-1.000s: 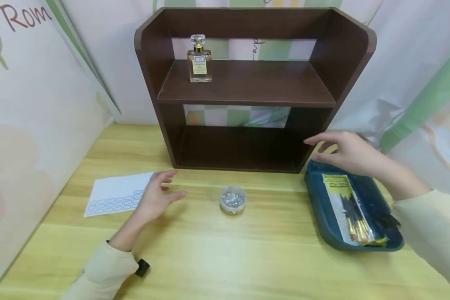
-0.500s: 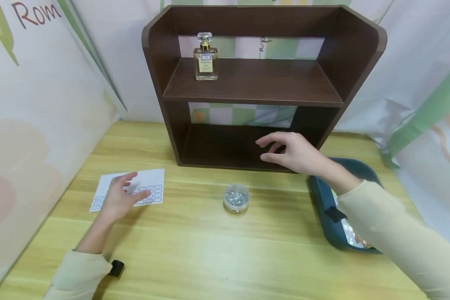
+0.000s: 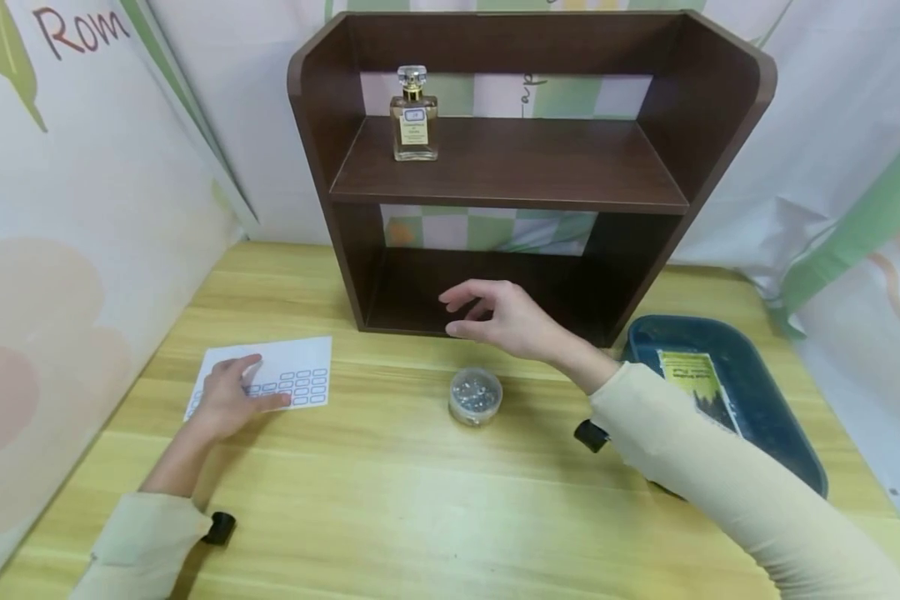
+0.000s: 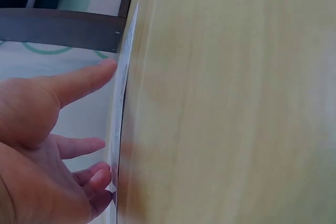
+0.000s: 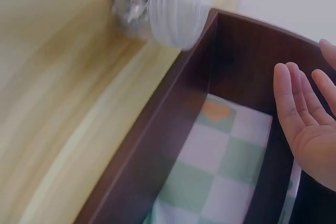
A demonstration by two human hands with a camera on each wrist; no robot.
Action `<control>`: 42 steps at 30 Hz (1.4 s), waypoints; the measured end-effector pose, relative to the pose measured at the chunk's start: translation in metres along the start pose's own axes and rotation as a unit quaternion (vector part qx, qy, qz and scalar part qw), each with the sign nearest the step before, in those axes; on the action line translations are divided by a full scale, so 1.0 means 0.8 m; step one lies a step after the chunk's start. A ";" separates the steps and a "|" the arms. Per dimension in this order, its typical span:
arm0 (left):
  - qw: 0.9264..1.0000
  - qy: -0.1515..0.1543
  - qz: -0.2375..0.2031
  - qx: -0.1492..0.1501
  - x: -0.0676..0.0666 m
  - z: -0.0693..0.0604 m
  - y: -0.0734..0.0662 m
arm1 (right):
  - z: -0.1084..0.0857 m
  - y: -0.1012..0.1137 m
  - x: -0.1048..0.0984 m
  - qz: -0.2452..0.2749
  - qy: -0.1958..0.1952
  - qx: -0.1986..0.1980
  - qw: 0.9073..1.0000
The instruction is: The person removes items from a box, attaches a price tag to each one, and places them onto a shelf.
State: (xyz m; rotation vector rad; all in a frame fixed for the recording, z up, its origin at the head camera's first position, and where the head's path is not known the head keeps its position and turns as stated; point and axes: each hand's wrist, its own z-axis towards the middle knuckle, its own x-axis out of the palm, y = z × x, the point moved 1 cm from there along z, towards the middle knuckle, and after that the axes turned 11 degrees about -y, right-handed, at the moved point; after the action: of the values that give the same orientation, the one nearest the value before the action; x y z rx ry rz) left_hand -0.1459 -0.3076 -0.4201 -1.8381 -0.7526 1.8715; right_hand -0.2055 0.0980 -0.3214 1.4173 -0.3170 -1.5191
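My left hand [image 3: 225,398] is at a white sheet of blue-bordered labels [image 3: 311,354], fingers spread and thumb over its printed rows. In the left wrist view the sheet [image 4: 119,95] is seen edge-on, and the fingertips reach it; whether they press on it I cannot tell. My right hand [image 3: 506,317] hovers before the lower shelf with loosely bent fingers and nothing in them. Just below it on the table stands a round clear jar [image 3: 476,397] of small silvery pieces. The right wrist view has this jar [image 5: 173,11] apart from the hand [image 5: 315,114].
A dark brown two-tier shelf [image 3: 510,202] stands at the back. On its upper tier, at the left, is a perfume bottle [image 3: 416,125]. At the right lies a dark blue tray [image 3: 783,417] with a packet of brushes [image 3: 693,379], partly covered by my right sleeve.
My right hand has swung left from above the tray to in front of the shelf. My left hand has moved left and down onto the label sheet.
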 end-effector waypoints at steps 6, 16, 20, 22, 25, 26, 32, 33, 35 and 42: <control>0.999 0.004 0.035 0.009 0.001 0.004 0.005 | 0.010 0.001 0.032 0.033 0.004 -0.018 0.999; 0.998 0.003 0.058 0.029 0.007 0.001 0.002 | 0.021 0.011 0.073 0.061 0.026 -0.005 0.998; 0.996 0.001 0.087 0.037 0.011 -0.001 -0.001 | 0.024 0.015 0.087 0.071 0.033 -0.001 0.997; 0.995 -0.001 0.088 0.039 0.011 -0.002 -0.003 | 0.026 0.017 0.094 0.074 0.034 0.003 0.997; 0.996 -0.001 0.083 0.043 0.011 -0.003 -0.004 | 0.029 0.019 0.103 0.081 0.037 0.009 0.996; 0.996 -0.001 0.081 0.044 0.010 -0.003 -0.004 | 0.030 0.020 0.106 0.084 0.037 0.012 0.996; 0.998 -0.013 0.046 0.042 0.009 -0.002 -0.005 | 0.036 0.019 0.121 0.101 0.042 0.027 0.994; 0.998 -0.018 0.032 0.042 0.009 -0.001 -0.005 | 0.037 0.019 0.124 0.103 0.042 0.028 0.993; 0.999 -0.026 -0.004 0.043 0.010 -0.001 -0.006 | 0.039 0.018 0.128 0.099 0.042 0.025 0.994; 0.993 -0.043 -0.097 0.047 0.011 0.000 -0.013 | 0.047 0.024 0.144 0.097 0.043 0.036 0.994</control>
State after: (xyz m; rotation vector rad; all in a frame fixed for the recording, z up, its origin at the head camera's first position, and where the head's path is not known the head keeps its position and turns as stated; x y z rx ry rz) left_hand -0.1475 -0.2939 -0.4202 -1.5769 -0.8266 1.8372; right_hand -0.2086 -0.0166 -0.3663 1.4600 -0.4479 -1.2956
